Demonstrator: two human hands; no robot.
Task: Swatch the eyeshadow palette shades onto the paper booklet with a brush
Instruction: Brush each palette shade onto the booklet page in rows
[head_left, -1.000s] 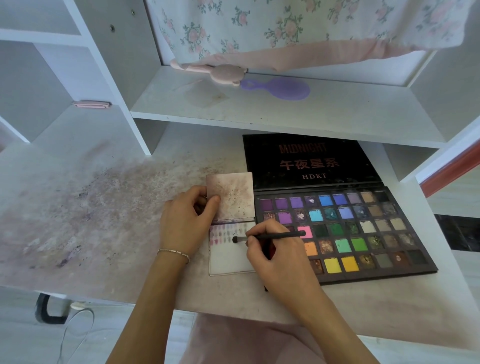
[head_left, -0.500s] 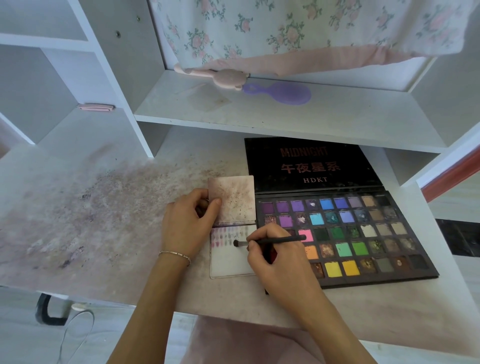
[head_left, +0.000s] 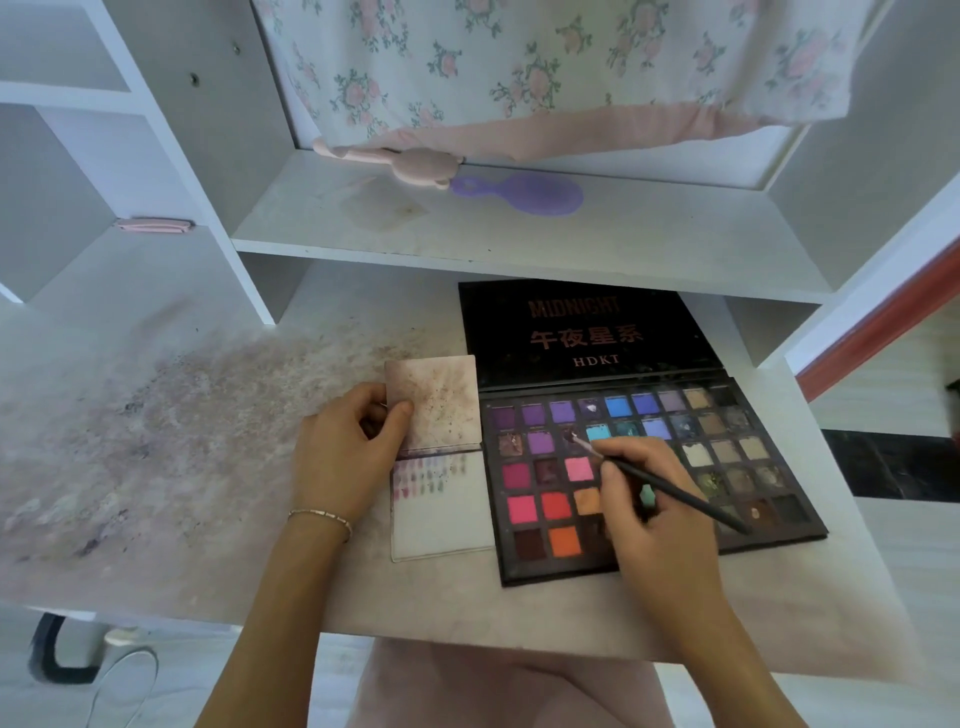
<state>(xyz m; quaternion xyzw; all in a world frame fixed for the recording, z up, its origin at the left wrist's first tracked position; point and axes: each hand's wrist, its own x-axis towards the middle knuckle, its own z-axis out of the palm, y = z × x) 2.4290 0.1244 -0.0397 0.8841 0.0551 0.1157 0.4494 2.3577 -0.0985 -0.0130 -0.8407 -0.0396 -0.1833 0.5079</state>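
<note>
— While the right hand (head_left: 657, 512) is over the palette (head_left: 769, 525), what is it doing there?

— It pinches the brush (head_left: 670, 488) between thumb and fingertips, the other fingers curled under. The brush head sits in or on a dark pan in the second row, left of the turquoise one. Whether the bristles press into the powder I cannot tell. My guess is that it is picking up colour for the next swatch.

— And the left hand (head_left: 345, 457)?

— It grips the booklet (head_left: 441, 514) at its left edge, thumb laid on the stained upper leaf, fingers curled behind. That likely keeps the leaf folded back and the paper from sliding under the strokes.

— Where do the two lie?

— Side by side near the desk's (head_left: 156, 467) front edge, the booklet touching the palette's left side, so the brush has a short way to go. The palette's lid is propped open toward the back, under the shelf (head_left: 519, 234).

— How far along?

— Two short rows of pinkish and purplish marks sit at the top of the white page; the rest is bare, and many pans remain. Early, I would judge.
</note>
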